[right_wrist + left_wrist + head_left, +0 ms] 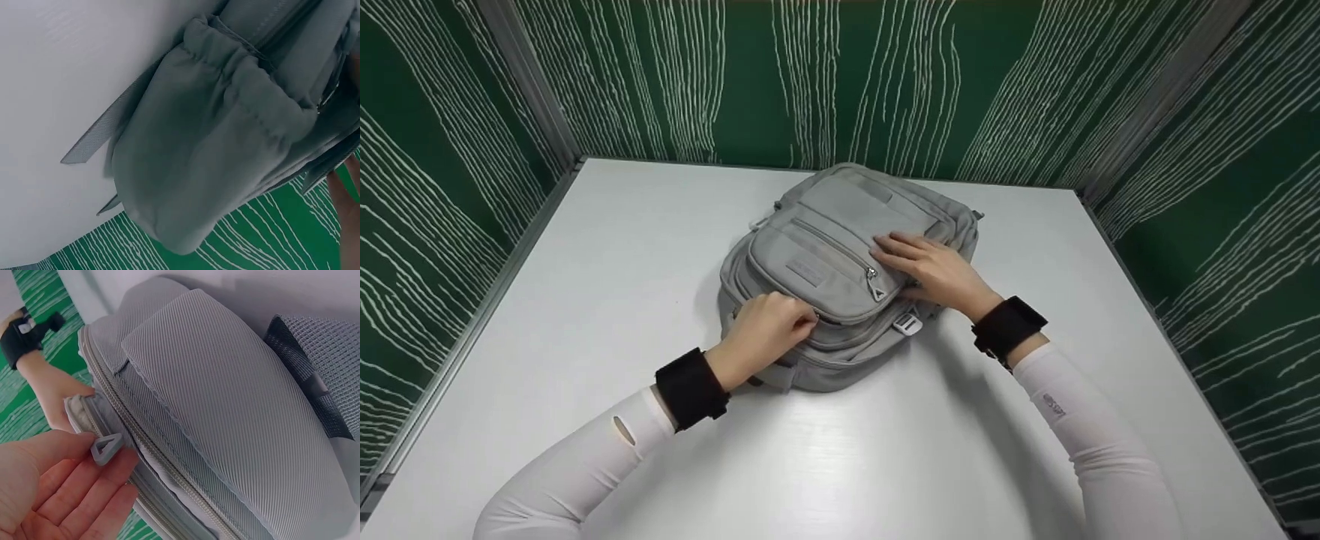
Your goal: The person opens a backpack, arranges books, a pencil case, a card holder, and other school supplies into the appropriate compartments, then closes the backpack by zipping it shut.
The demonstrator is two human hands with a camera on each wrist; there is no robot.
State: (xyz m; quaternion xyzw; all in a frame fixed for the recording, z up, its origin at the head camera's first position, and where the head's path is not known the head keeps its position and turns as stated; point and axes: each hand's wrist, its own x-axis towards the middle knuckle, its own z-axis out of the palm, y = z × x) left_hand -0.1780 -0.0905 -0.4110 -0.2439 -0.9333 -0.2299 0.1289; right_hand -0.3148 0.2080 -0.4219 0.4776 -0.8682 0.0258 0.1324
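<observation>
A grey backpack (840, 196) lies on its back on the white table, its front pocket (787, 255) facing up. At the pocket's near-left edge is my left hand (769, 328). Its thumb and fingertips pinch a triangular zipper pull (107, 449), seen in the left wrist view beside the zipper track (115, 396). My right hand (941, 274) holds the right side of the front pocket, fingers spread over the top and thumb tucked at the edge below. In the right wrist view only part of that hand (347, 194) shows, past the gathered side pocket (197, 135).
A second zipper pull (876, 289) hangs on the front pocket, near the right hand. A pale buckle (907, 324) sits on the backpack's near-right side. Green walls with white lines (877, 82) border the white table (645, 232) at the back and sides.
</observation>
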